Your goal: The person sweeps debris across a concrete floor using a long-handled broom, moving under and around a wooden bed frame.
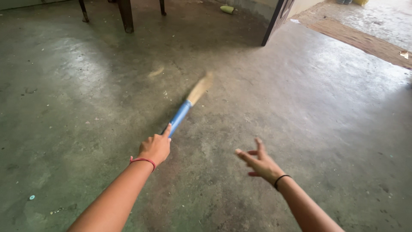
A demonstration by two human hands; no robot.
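Fingers (159,141) grip smooth blue broom handle (179,117).

Two bare hands are showing: left hand (156,147), right hand (260,163). One short broom with blue plastic handle and tan straw bristles (189,104) is showing. Two wristbands: one red cord (143,160), one black band (281,178). Three dark wooden furniture legs (126,16) are standing at top. One yellow-green sponge-like lump (227,8) is lying by the wall.

Left hand (156,147) grips blue-handled broom (187,107) — right hand (261,163) empty.
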